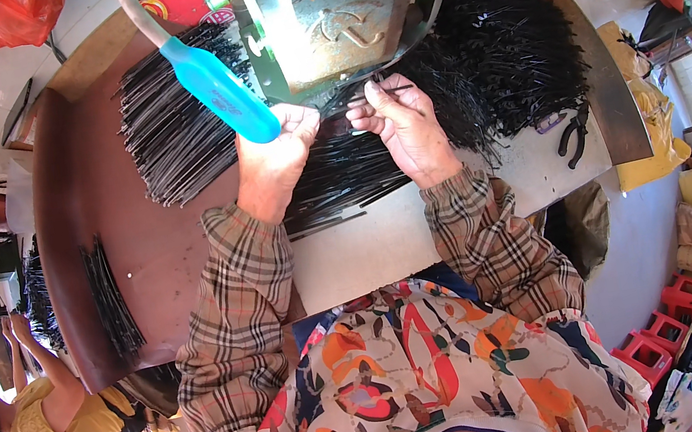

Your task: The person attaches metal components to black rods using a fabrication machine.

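Note:
Under the lower edge of a green metal machine (350, 23) both my hands are raised close together. My left hand (273, 164) is closed in a pinch beside the blue lamp head (224, 90), which covers part of it; what its fingertips hold is too small to make out. Thumb and fingers of my right hand (406, 128) pinch a thin black rod that looks like an umbrella rib (398, 88). Below and between the hands lies a layer of similar black rods (340, 182). A dense heap of black ribs (511, 51) is to the right.
Long grey-black rods (175, 121) are stacked on the brown table (166, 264) at left, with a smaller bundle (111, 296) near its edge. Black-handled pliers (573, 139) lie at right. A person in yellow (55, 416) works at far left. Red stools (644, 356) stand lower right.

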Demonstrator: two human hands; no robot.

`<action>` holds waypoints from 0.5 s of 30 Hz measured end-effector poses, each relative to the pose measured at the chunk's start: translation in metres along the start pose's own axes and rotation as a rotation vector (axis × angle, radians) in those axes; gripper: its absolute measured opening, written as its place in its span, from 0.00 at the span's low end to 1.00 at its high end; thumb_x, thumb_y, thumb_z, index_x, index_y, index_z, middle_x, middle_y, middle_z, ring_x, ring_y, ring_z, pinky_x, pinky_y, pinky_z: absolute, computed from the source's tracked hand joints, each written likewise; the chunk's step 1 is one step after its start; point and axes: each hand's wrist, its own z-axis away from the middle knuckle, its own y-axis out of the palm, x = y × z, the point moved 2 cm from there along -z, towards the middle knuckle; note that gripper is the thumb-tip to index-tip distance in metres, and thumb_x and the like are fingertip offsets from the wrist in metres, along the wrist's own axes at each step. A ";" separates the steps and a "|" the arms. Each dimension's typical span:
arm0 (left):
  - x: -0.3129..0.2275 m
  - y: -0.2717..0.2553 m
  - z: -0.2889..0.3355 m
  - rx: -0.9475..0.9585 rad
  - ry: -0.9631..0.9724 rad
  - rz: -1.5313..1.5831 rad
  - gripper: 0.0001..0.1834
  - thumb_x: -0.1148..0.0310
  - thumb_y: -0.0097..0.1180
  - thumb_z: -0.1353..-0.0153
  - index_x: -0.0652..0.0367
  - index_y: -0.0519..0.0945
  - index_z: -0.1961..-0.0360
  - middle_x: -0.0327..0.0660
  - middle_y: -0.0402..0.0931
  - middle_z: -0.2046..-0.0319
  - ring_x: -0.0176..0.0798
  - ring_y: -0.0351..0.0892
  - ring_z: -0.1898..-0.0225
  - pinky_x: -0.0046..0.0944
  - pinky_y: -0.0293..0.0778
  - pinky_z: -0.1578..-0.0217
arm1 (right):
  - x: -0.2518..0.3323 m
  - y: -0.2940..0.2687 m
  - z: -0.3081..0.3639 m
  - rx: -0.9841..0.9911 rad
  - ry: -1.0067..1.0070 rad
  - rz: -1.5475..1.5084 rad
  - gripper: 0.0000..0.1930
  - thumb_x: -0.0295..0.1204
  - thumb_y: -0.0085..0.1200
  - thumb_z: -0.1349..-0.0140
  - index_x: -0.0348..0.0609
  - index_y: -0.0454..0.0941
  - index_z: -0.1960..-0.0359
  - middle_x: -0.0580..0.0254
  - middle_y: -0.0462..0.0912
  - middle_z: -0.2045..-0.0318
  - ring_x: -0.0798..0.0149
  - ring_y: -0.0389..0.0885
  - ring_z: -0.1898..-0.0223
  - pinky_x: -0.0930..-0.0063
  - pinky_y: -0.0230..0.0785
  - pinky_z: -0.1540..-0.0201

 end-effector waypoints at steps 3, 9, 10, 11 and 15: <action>0.003 0.001 -0.009 0.001 0.084 0.079 0.05 0.73 0.56 0.42 0.62 0.78 0.73 0.25 0.65 0.81 0.18 0.56 0.81 0.22 0.52 0.80 | 0.000 0.000 -0.006 -0.018 -0.048 0.002 0.06 0.26 0.50 0.34 0.35 0.70 0.63 0.51 0.80 0.68 0.62 0.83 0.69 0.73 0.80 0.64; 0.012 -0.004 -0.025 0.073 -0.018 0.118 0.09 0.74 0.60 0.43 0.61 0.75 0.78 0.30 0.71 0.77 0.23 0.66 0.75 0.25 0.63 0.75 | -0.001 -0.002 -0.013 -0.030 -0.085 0.007 0.05 0.25 0.49 0.34 0.35 0.71 0.62 0.51 0.81 0.67 0.61 0.83 0.67 0.73 0.79 0.63; 0.015 -0.005 -0.027 0.091 -0.033 0.121 0.09 0.73 0.60 0.43 0.60 0.75 0.78 0.30 0.72 0.77 0.23 0.66 0.75 0.25 0.63 0.74 | -0.001 -0.003 -0.013 -0.032 -0.082 0.013 0.04 0.24 0.48 0.34 0.36 0.72 0.61 0.51 0.81 0.67 0.61 0.83 0.66 0.73 0.79 0.63; 0.018 -0.005 -0.029 0.108 -0.049 0.124 0.10 0.71 0.61 0.43 0.60 0.74 0.77 0.30 0.72 0.76 0.23 0.66 0.76 0.24 0.64 0.74 | -0.002 -0.004 -0.014 -0.026 -0.081 0.015 0.04 0.24 0.48 0.34 0.36 0.72 0.61 0.51 0.81 0.67 0.61 0.83 0.66 0.73 0.79 0.63; 0.031 -0.008 -0.036 0.048 0.011 0.124 0.10 0.68 0.61 0.43 0.61 0.74 0.73 0.32 0.73 0.75 0.23 0.66 0.77 0.22 0.63 0.76 | 0.000 -0.007 -0.015 -0.039 -0.089 0.025 0.07 0.25 0.50 0.34 0.34 0.71 0.61 0.49 0.80 0.67 0.59 0.83 0.68 0.72 0.80 0.64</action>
